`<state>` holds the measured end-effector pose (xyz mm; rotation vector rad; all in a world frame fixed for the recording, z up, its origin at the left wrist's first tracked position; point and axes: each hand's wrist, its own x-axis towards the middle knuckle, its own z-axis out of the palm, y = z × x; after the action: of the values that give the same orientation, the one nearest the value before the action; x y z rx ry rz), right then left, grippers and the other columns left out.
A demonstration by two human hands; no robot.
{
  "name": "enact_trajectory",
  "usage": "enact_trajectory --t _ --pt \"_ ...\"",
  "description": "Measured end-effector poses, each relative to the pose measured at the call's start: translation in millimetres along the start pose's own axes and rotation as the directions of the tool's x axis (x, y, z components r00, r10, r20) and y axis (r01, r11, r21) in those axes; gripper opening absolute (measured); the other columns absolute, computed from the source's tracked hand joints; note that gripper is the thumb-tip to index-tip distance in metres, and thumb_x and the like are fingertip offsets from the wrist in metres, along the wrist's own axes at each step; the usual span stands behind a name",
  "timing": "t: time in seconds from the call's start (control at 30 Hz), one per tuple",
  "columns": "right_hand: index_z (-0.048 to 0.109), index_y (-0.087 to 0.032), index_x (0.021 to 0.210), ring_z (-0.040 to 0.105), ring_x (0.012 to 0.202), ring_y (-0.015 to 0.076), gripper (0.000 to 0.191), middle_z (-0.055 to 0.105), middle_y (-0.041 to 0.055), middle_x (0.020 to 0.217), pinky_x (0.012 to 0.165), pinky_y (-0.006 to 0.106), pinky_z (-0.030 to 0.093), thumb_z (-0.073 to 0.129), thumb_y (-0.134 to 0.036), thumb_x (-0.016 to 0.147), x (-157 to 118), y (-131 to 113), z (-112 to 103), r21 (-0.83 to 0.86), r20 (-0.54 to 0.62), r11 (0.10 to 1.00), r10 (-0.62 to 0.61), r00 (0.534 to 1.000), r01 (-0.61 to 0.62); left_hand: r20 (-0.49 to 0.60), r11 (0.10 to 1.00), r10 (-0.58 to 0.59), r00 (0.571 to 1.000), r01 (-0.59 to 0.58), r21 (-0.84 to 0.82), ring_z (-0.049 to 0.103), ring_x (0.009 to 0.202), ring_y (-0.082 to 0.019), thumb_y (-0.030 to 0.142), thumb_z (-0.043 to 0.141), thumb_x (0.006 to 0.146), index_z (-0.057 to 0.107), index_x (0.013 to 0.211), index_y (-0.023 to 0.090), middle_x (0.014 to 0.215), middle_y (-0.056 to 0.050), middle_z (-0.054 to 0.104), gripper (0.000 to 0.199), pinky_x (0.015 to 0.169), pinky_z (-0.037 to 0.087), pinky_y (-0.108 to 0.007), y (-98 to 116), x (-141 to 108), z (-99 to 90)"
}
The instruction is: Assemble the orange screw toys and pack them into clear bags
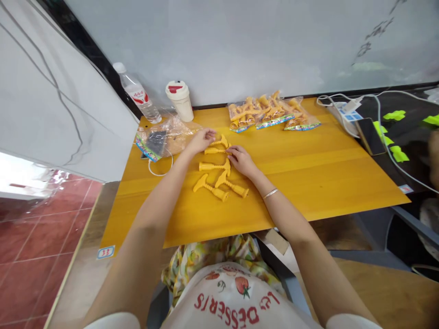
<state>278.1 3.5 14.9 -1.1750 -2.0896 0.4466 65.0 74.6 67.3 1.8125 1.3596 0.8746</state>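
Nearest: five ribbed yellow plastic T-shaped toy pieces (214, 167), loose in a rough column left of centre on the honey-coloured wood-grain tabletop (308, 183). Left hand (202, 140) narrow, fingers curled, just beside the topmost piece; grip not determinable. Right hand (242, 161) narrow, fingertips against the second piece; holding or mere touch not determinable. At tabletop's left rear: slack clear plastic bag (164, 139), nearly empty, looped white cable (159, 170) alongside. At rear edge: three clear plastic bags of yellow pieces (270, 112), all full; tally so far, five pieces out, three bags left. Beyond rear left corner: clear water bottle (137, 93), cream lidded cup (180, 101). Beyond right rear corner: white power strip (345, 112).
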Motion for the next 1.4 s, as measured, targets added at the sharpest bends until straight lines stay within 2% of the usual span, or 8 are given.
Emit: enact_trajectory --t 0.17,0.37,0.6,0.83,0.93,1.13,1.23,1.4 --pt "0.068 -0.02 0.123 0.057 0.117 0.0266 0.032 0.065 0.0131 0.122 0.108 0.044 0.045 0.053 -0.022 0.095 -1 -3 -3 -0.036 -0.021 0.999 -0.015 1.0 0.014 -0.03 0.97 0.186 0.982 -0.179 0.162 0.064 0.099 -0.02 0.028 0.056 0.088 0.065 0.112 0.016 0.115 -0.01 0.07 0.029 0.095 0.049 -0.038 14 -55 -20.2" --pt "0.068 -0.021 0.122 0.057 0.116 0.0271 0.031 0.064 0.0131 0.118 0.106 0.045 0.045 0.053 -0.025 0.095 -2 -4 -6 -0.05 -0.013 0.999 0.0 1.0 -0.001 0.278 0.9 0.198 0.94 -0.287 0.328 0.062 0.108 -0.027 0.034 0.065 0.085 0.068 0.105 0.022 0.109 -0.008 0.07 0.024 0.102 0.045 -0.044 12 -109 -22.6" --pt "0.069 -0.021 0.119 0.059 0.11 0.0261 0.03 0.066 0.0119 0.11 0.103 0.043 0.047 0.054 -0.026 0.094 -4 0 -12 -0.01 -0.081 0.999 0.044 0.996 -0.045 0.156 0.812 0.307 0.939 -0.343 0.473 0.054 0.114 -0.029 0.029 0.056 0.093 0.066 0.114 0.017 0.116 -0.013 0.063 0.026 0.104 0.042 -0.046 20 -121 -1.6" --pt "0.069 -0.021 0.119 0.062 0.104 0.0245 0.031 0.065 0.0112 0.11 0.098 0.042 0.05 0.052 -0.027 0.094 -5 1 -16 0.037 -0.069 0.995 0.098 0.993 -0.095 0.548 0.762 0.279 0.788 -0.529 0.373 0.05 0.126 -0.033 0.057 0.07 0.082 0.051 0.138 0.019 0.136 -0.014 0.056 0.069 0.104 0.041 -0.045 69 -168 24.1" --pt "0.07 -0.021 0.117 0.063 0.101 0.0238 0.03 0.065 0.0112 0.11 0.095 0.041 0.052 0.052 -0.028 0.094 -5 1 -19 0.054 -0.076 0.993 0.107 0.991 -0.103 0.544 0.706 0.254 0.8 -0.537 0.461 0.049 0.127 -0.034 0.047 0.075 0.081 0.046 0.141 0.021 0.138 -0.015 0.054 0.071 0.103 0.042 -0.046 72 -183 22.4" --pt "0.071 -0.02 0.114 0.065 0.1 0.0242 0.028 0.066 0.0116 0.107 0.096 0.042 0.052 0.053 -0.027 0.094 -4 4 -17 0.068 -0.072 0.992 0.109 0.991 -0.104 0.536 0.606 0.173 0.826 -0.518 0.604 0.059 0.112 -0.029 0.01 0.046 0.093 0.058 0.11 0.018 0.115 -0.014 0.062 0.023 0.095 0.049 -0.044 70 -207 26.1" --pt "0.072 -0.021 0.113 0.065 0.1 0.0249 0.027 0.067 0.0111 0.107 0.096 0.043 0.052 0.054 -0.031 0.095 -4 6 -15 0.067 -0.075 0.994 0.09 0.993 -0.085 0.575 0.628 0.168 0.801 -0.536 0.564 0.06 0.115 -0.026 0.008 0.044 0.093 0.052 0.122 0.019 0.119 -0.012 0.061 0.032 0.091 0.053 -0.041 83 -211 38.2" --pt "0.072 -0.021 0.112 0.066 0.093 0.023 0.029 0.067 0.0107 0.107 0.093 0.043 0.054 0.053 -0.036 0.096 -5 10 -15 0.071 -0.087 0.995 0.079 0.993 -0.073 0.567 0.665 0.098 0.818 -0.478 0.574 0.062 0.118 -0.028 0.008 0.048 0.088 0.018 0.153 0.018 0.146 -0.02 0.044 0.072 0.089 0.054 -0.039 102 -192 57.6"
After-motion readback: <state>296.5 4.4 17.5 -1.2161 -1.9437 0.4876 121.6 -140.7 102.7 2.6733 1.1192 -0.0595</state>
